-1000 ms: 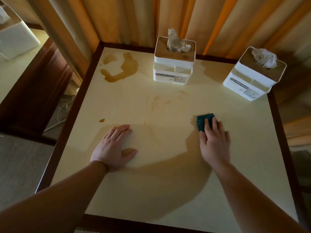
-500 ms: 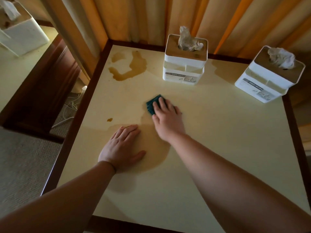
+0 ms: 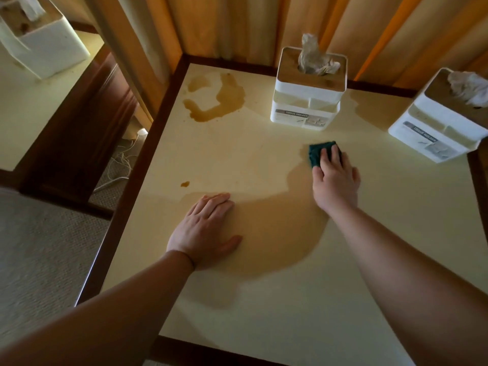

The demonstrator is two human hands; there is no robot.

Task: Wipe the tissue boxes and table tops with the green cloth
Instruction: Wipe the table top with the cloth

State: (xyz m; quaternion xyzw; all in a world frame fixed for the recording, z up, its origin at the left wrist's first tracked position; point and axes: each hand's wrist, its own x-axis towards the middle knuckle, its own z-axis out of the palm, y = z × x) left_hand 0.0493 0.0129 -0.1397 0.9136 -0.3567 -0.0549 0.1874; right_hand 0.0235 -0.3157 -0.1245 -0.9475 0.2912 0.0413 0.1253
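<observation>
My right hand (image 3: 334, 180) presses the folded green cloth (image 3: 317, 154) flat on the cream table top (image 3: 277, 299), just in front of the middle tissue box (image 3: 307, 101). The fingers lie straight over the cloth. My left hand (image 3: 204, 231) rests palm down on the table near its left side. A second white tissue box (image 3: 435, 128) stands at the far right, tilted toward the edge of the view. A brown spill (image 3: 219, 101) marks the far left corner, and a small brown drop (image 3: 184, 184) lies near the left rim.
A dark wooden rim (image 3: 126, 196) frames the table. Curtains (image 3: 237, 27) hang behind it. Another table with a third white tissue box (image 3: 50, 46) stands at the upper left. White cables (image 3: 118, 165) lie on the carpet between the tables.
My right hand slid the cloth left across the table's middle, then back right and farther away. The faint smear in the middle is gone. My left hand stayed put.
</observation>
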